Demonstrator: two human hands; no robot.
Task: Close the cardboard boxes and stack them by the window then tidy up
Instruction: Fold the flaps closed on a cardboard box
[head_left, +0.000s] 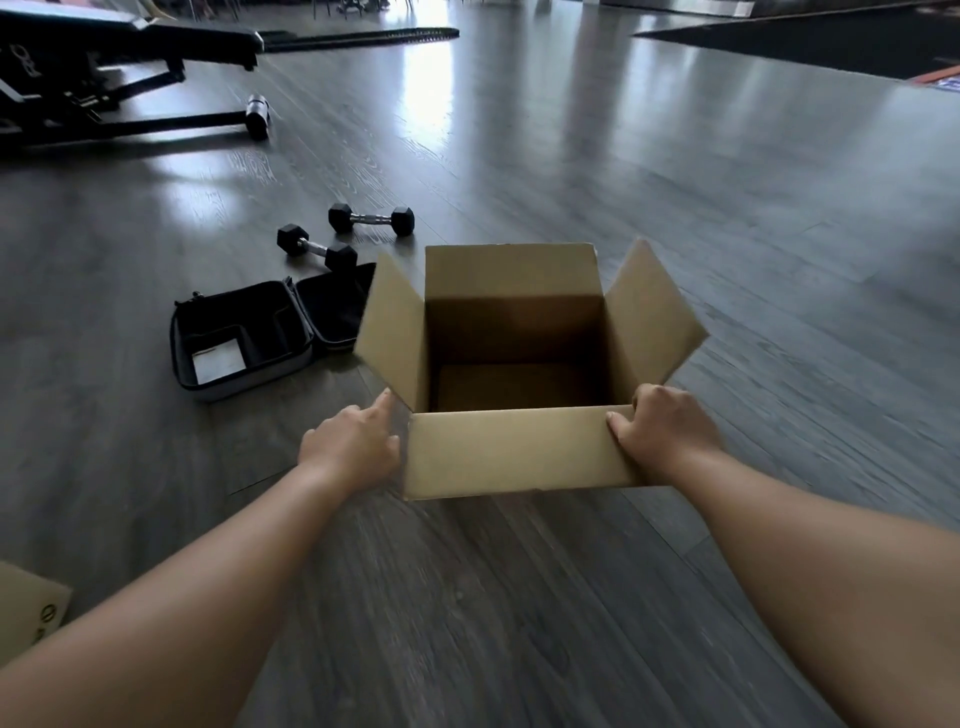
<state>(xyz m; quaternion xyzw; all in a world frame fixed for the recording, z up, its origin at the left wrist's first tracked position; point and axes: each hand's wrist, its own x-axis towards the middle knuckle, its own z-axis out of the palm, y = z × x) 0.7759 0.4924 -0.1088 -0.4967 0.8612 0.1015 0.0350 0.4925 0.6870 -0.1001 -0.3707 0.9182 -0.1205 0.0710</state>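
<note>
Box (519, 452) sat open on my floor (519, 597); right hand (665, 431) gripped its near flap, left hand (353, 447) beside it, forefinger extended.

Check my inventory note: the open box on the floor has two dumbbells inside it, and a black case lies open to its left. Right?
Not quite. The head view shows the box empty inside; the two dumbbells lie on the floor beyond its left flap. The rest holds: the box is open, and the black case lies open to its left.
</note>
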